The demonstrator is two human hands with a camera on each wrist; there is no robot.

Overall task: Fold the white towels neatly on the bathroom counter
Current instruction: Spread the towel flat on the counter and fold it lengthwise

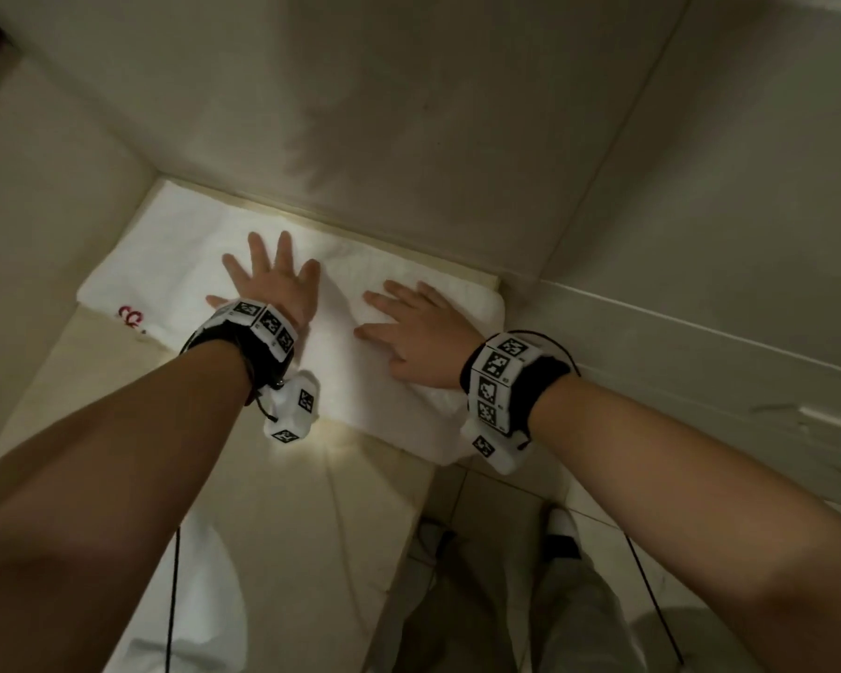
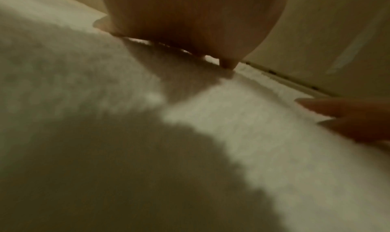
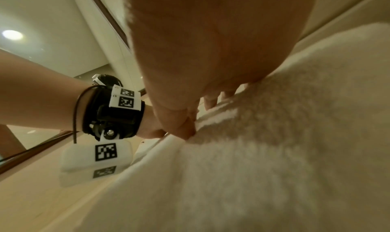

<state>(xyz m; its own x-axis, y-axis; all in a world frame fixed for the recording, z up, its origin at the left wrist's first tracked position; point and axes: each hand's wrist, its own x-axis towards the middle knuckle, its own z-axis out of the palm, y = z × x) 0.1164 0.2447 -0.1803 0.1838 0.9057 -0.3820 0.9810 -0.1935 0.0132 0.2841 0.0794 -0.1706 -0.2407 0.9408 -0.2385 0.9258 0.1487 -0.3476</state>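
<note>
A white towel [image 1: 370, 381] with a red logo [image 1: 129, 317] lies folded in a long band on the beige counter [image 1: 312, 517], against the back wall. My left hand [image 1: 268, 279] presses flat on its middle, fingers spread. My right hand [image 1: 409, 327] lies flat on the towel's right half, fingers straight and pointing left. In the left wrist view my left hand [image 2: 190, 18] rests on the towel [image 2: 253, 127], with the right hand's fingertips [image 2: 348, 117] at the right edge. In the right wrist view my right hand [image 3: 211, 43] presses the towel [image 3: 274, 152].
Walls [image 1: 409, 114] close the counter at the back and left. A second white cloth [image 1: 200, 599] lies near the counter's front left. The counter ends at the right, where tiled floor [image 1: 496, 497] and my legs show. A ledged panel [image 1: 700, 332] stands on the right.
</note>
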